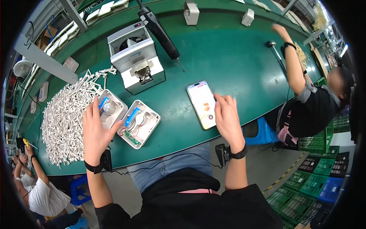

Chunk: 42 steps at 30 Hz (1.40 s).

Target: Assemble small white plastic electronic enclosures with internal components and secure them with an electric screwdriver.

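Observation:
My left hand [97, 131] lies with fingers stretched and thumb spread at the near left side of an off-white plastic housing [118, 110], covering part of it. Beside this stands a second open housing [151, 123], with a blue cylindrical battery, a round white part, wires and a small green circuit board inside. A lit smartphone [197, 97] rests face up on the green table. Along its right edge is my right hand [227, 118], fingers loosely bent and apart, holding nothing; whether a fingertip touches the phone I cannot tell.
A big heap of small white plastic parts [65, 122] spreads at left. Behind the housings stands a grey screw feeder [135, 57]; a black electric screwdriver [162, 34] hangs beside it, bit down. A co-worker's arm [295, 70] reaches over the table [244, 61] at right.

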Motion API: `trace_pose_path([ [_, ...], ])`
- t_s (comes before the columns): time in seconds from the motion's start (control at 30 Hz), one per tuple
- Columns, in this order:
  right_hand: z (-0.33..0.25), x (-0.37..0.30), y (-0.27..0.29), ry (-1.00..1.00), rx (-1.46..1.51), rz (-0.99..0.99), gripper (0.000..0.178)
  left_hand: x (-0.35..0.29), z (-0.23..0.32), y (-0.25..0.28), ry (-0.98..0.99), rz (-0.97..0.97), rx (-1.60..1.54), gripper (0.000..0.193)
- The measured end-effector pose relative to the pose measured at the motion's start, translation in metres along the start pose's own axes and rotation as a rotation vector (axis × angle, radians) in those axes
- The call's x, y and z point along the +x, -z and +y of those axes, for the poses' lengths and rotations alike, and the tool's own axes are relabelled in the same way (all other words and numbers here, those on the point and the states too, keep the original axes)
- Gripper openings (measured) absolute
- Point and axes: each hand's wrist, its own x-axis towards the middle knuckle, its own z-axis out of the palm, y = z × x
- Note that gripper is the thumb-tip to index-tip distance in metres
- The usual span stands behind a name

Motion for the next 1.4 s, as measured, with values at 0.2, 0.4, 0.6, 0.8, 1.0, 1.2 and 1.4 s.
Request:
trace_pose_path([
  [0.2,0.011,0.015,0.007,0.015,0.187,-0.018,0.036,0.007,0.001,-0.007,-0.028,0.005,0.018,0.106],
  [0.4,0.015,0.041,0.004,0.189,0.036,-0.084,0.039,0.010,0.013,-0.010,0.015,-0.066,-0.063,0.105],
  [0.6,0.021,0.042,0.005,0.187,-0.027,-0.109,0.043,0.008,0.021,-0.010,0.015,-0.067,-0.037,0.106],
  [0.8,0.038,0.042,0.005,0.205,0.244,-0.054,0.036,0.003,0.041,-0.014,0.045,-0.160,-0.111,0.105],
  [1.0,0.045,0.044,0.000,0.279,0.340,-0.023,0.030,0.003,0.042,-0.025,-0.055,-0.164,-0.105,0.107],
  [1.2,0.048,0.040,-0.001,0.303,0.334,-0.052,0.032,-0.001,0.042,-0.029,-0.029,-0.175,-0.137,0.109],
  [1.4,0.049,0.036,0.005,0.268,0.343,-0.071,0.033,-0.003,0.050,-0.031,-0.032,-0.153,-0.174,0.108],
])
